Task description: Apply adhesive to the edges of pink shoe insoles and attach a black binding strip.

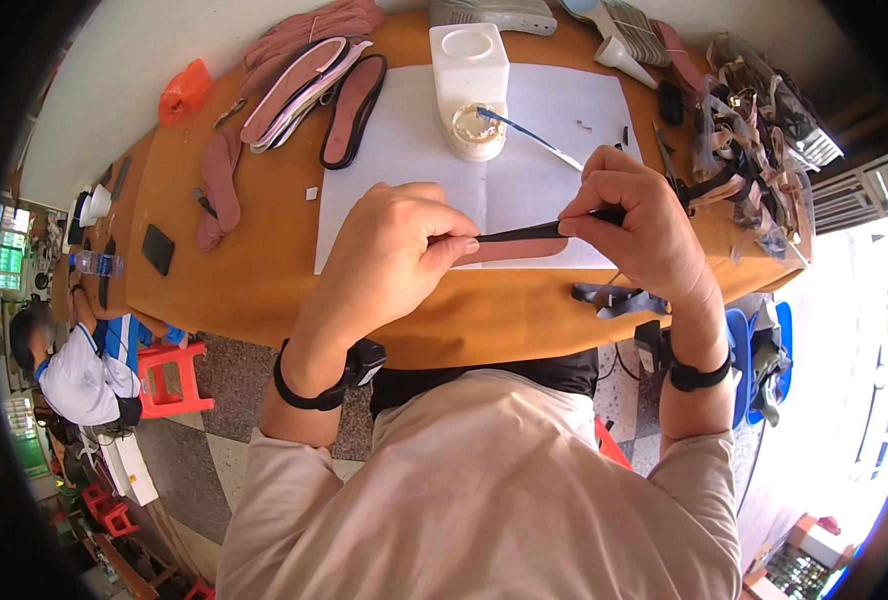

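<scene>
A narrow black strip (519, 233) is stretched level between my two hands above the near part of the white paper (394, 140). My left hand (389, 245) pinches its left end between thumb and fingers. Its right end is gripped by my right hand (642, 220), with the fingers curled around it. Just beneath the strip lies a pink insole (519, 254), partly hidden by my hands. Beyond them stands a white plastic container (469, 70) with a round, crusted pot (477, 145) in front of it. A blue-and-white brush (534, 138) rests across the pot.
Layered pink-and-white insoles (299, 95), a black-edged sole (354, 110) and a phone (157, 250) lie to the left. Many straps (749, 170) are heaped right, and grey straps (619, 300) hang at the table edge. Another person (84, 365) sits far left near a red stool (172, 380).
</scene>
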A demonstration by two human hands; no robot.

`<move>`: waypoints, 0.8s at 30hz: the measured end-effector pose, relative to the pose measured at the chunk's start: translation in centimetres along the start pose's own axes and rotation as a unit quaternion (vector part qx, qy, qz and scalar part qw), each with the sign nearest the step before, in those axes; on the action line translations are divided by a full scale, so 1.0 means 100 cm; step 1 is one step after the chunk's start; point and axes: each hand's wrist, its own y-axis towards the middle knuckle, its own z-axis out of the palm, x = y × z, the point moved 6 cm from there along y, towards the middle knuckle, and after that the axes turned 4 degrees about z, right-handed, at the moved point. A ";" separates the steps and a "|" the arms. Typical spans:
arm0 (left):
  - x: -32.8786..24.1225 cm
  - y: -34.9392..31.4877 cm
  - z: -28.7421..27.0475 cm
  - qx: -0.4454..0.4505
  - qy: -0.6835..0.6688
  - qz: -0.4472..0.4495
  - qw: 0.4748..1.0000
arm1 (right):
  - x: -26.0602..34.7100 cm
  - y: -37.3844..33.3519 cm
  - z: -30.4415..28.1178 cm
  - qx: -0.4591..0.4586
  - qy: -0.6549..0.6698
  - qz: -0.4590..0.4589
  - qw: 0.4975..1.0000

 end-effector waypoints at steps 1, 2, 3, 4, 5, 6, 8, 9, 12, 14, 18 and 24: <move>0.001 0.000 0.000 0.000 0.001 -0.001 1.000 | 0.000 0.000 0.000 0.001 -0.002 -0.002 1.000; 0.001 -0.001 0.000 -0.002 0.001 0.000 1.000 | -0.001 0.000 0.000 0.001 -0.001 -0.002 1.000; 0.001 -0.001 0.000 -0.001 -0.001 0.001 1.000 | -0.002 0.000 0.000 0.006 -0.001 0.001 1.000; 0.002 -0.001 -0.001 -0.002 0.000 0.001 1.000 | -0.003 -0.001 0.000 0.010 -0.001 0.005 1.000; 0.002 -0.002 -0.001 -0.001 -0.005 -0.002 1.000 | -0.003 -0.001 0.000 0.010 -0.001 0.005 1.000; 0.003 -0.003 -0.001 0.000 -0.010 -0.004 1.000 | -0.004 -0.002 0.000 0.013 -0.002 0.009 1.000; 0.003 -0.003 0.000 0.003 -0.014 -0.009 1.000 | -0.005 -0.003 0.001 0.016 -0.002 0.014 1.000; 0.004 -0.003 0.000 0.004 -0.018 -0.014 1.000 | -0.003 -0.003 0.001 0.009 -0.007 0.001 1.000; 0.004 -0.002 -0.001 0.004 -0.036 -0.014 0.999 | -0.002 -0.006 0.004 -0.001 -0.016 0.001 1.000; 0.006 -0.001 -0.001 0.013 -0.042 -0.033 0.998 | -0.004 -0.006 0.006 -0.004 -0.020 0.013 1.000; 0.012 0.002 0.002 0.031 -0.064 -0.071 0.995 | 0.002 -0.003 0.007 -0.026 -0.033 -0.027 0.999; 0.002 0.014 0.006 0.007 -0.056 -0.041 0.998 | 0.019 0.004 0.014 -0.055 -0.045 -0.040 0.997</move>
